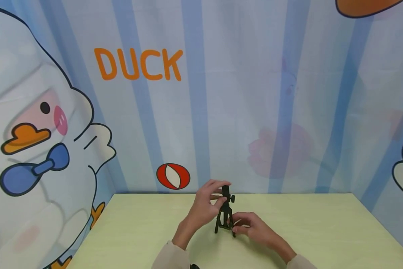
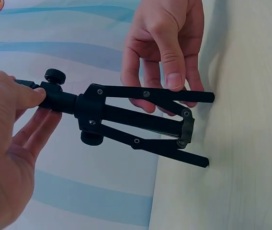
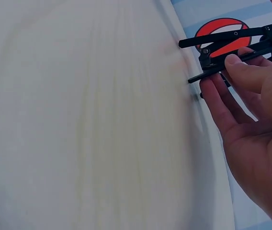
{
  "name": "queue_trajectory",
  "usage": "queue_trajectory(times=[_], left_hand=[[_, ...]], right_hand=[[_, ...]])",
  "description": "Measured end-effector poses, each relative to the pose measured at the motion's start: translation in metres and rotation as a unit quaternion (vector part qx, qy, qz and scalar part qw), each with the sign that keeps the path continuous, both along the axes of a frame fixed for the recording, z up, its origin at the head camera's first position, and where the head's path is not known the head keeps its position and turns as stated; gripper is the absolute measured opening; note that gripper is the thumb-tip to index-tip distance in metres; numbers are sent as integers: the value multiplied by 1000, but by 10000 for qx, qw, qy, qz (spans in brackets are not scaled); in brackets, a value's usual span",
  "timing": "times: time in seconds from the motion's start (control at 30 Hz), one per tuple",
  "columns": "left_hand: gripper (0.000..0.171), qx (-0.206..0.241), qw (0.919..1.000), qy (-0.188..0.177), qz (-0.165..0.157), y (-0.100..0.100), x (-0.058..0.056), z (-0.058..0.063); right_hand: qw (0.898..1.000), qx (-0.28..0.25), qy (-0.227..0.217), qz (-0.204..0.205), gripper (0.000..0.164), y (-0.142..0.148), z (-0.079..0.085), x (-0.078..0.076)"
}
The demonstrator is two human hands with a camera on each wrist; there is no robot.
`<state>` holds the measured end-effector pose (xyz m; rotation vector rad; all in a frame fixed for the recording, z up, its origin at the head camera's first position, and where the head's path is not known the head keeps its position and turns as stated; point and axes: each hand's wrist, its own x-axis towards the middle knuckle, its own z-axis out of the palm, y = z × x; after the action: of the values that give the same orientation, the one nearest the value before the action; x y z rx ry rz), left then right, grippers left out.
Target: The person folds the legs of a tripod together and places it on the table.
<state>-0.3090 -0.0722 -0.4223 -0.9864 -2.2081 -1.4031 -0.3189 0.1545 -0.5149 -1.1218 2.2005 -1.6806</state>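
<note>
A small black tripod (image 1: 225,215) stands upright at the middle of the table, its legs partly spread. My left hand (image 1: 206,203) grips its head at the top, the thumb on the near side. Lower down, my right hand (image 1: 255,228) pinches one leg between thumb and fingers. In the left wrist view the tripod (image 2: 141,115) appears sideways, with round knobs on its neck and the hinged leg braces visible. The right wrist view shows the right thumb (image 3: 243,72) lying along the leg, while the tripod's head is out of frame.
The pale yellow table (image 1: 131,231) ends at the back against a hanging cloth (image 1: 228,93). Printed on that cloth are blue stripes, a large duck and a red ball (image 1: 173,176). A small dark object (image 1: 194,266) shows at the left cuff.
</note>
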Motion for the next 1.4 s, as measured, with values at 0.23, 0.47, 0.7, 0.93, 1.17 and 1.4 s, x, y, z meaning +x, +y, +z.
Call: queue_trajectory(times=[0.23,0.47,0.7,0.93,1.17,1.4], left_hand=[[50,39,10000,0,-89,0,1,1],[50,114,9997,-136,-168,1,0,1],[47,79,9999,-33,-118,3,-1,-1],[36,155,9992,330,190,8,-1,-4],[38,130,9993,331,99,9,-1,-3],[44,137,9998,17,-154,8,2,1]], right_hand=[[9998,131,121,98,21,2,-1,-2],[9975,218,643,-198,18,-1,-3,0],[9978,132,447,-478,19,-4,-5,4],[9977,89,415,-521,17,-4,-5,7],[9928,59,161,-1185,16,3,-2,5],[9918,27,63,-1279,28,9,-1,2]])
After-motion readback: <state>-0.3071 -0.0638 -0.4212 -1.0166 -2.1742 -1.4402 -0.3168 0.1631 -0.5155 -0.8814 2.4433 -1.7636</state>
